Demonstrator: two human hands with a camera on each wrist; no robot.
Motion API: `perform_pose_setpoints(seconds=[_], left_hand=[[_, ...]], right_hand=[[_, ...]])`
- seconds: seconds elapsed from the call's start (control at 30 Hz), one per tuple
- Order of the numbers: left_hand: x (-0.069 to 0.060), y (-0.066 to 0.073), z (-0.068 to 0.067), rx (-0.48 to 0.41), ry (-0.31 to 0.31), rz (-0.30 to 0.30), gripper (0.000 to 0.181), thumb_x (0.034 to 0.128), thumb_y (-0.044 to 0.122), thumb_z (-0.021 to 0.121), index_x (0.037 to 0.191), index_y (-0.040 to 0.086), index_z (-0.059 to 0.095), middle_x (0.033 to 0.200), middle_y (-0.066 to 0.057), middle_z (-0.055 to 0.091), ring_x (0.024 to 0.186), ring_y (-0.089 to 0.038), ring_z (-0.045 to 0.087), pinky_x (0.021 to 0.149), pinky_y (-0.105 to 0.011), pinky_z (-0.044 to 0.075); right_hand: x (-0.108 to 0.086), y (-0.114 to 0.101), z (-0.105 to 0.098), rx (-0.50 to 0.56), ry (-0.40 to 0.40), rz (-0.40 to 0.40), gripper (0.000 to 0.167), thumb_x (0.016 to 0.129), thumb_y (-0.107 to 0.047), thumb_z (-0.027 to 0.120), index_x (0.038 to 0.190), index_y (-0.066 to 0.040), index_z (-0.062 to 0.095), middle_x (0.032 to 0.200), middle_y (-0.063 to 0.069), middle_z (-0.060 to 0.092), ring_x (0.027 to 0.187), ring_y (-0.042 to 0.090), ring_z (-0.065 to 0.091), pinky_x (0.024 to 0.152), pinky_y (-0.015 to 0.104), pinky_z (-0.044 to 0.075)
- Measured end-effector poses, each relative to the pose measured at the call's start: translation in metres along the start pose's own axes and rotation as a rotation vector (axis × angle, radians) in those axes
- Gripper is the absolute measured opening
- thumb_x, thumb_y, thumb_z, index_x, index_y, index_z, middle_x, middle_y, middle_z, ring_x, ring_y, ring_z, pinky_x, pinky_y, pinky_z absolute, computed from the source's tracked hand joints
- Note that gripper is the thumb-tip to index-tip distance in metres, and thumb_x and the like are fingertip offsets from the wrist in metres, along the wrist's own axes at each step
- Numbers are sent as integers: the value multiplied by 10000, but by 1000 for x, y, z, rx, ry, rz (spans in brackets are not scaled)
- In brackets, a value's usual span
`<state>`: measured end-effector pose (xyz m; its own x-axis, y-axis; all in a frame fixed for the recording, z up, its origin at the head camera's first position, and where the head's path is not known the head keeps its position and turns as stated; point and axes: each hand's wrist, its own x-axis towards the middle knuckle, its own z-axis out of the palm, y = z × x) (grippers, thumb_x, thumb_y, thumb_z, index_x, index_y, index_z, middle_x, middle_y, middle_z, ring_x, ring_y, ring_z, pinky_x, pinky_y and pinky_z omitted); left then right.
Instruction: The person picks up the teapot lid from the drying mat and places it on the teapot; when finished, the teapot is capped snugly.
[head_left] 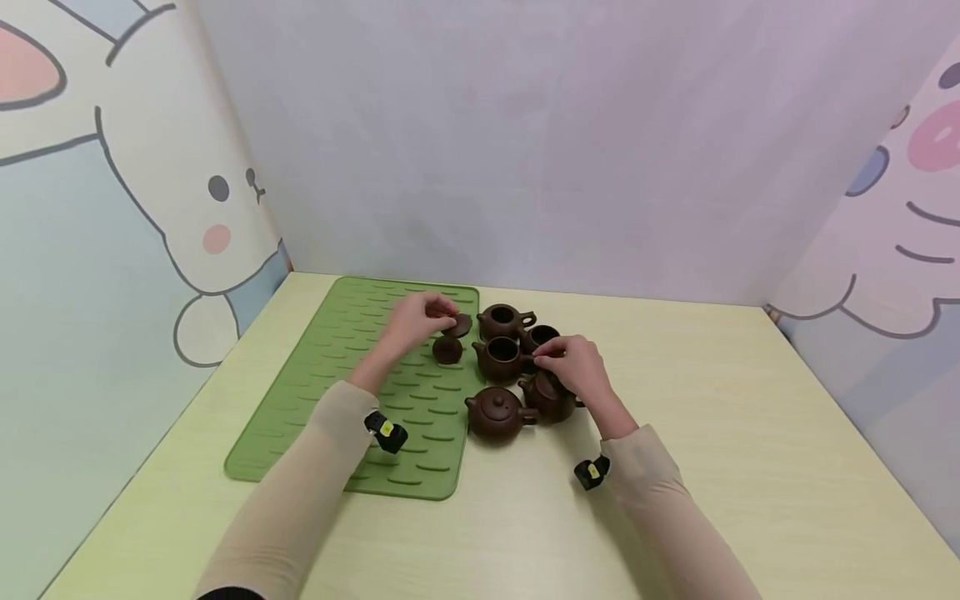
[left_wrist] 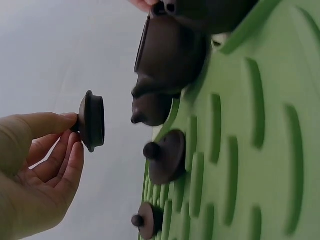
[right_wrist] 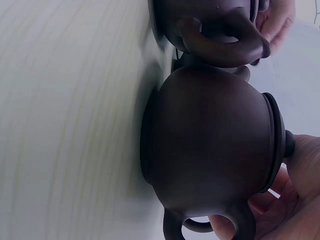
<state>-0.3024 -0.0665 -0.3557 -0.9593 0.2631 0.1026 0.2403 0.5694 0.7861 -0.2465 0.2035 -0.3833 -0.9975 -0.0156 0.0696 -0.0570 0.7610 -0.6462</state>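
Note:
My left hand (head_left: 417, 322) pinches a dark brown teapot lid (left_wrist: 92, 121) by its knob, holding it above the green mat. Below it, another lid (head_left: 447, 350) lies knob up on the mat; the left wrist view shows a further small lid (left_wrist: 148, 220). My right hand (head_left: 576, 364) reaches over a lidded teapot (right_wrist: 210, 140), its fingertips pinching the handle of the middle lidless teapot (head_left: 498, 360); the grip is partly hidden. Two more lidless teapots, a back one (head_left: 501, 320) and one to its right (head_left: 543, 335), stand beside it.
A second lidded teapot (head_left: 497, 414) stands nearest me, by the right edge of the ridged green mat (head_left: 360, 333). All stand on a pale wooden table (head_left: 712, 400). A whitish wall (head_left: 525, 150) rises behind it, with cartoon-printed panels at both sides.

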Motion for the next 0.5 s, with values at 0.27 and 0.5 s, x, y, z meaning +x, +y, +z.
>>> perform_pose_setpoints(seconds=[0.27,0.5], left_hand=[[5,17,26,-34,-52,54,166,938,107,688,1098,71,707,1114,-121,718,1037,-251,679,885,-363,569],[7,23,46,-30,-72,97,135,924,101,707,1057,81,717,1069,-99,723,991,-226,687,849,-333,577]], right_hand=[[1,1,1,1,3,-9,128,917,-187,714,975,-110,797,1054,102,764,1030,302,686,888,480,537],[1,1,1,-6,-3,-2,126,921,-177,707,977,-111,799,1055,94,766,1045,299,682,895,473,533]])
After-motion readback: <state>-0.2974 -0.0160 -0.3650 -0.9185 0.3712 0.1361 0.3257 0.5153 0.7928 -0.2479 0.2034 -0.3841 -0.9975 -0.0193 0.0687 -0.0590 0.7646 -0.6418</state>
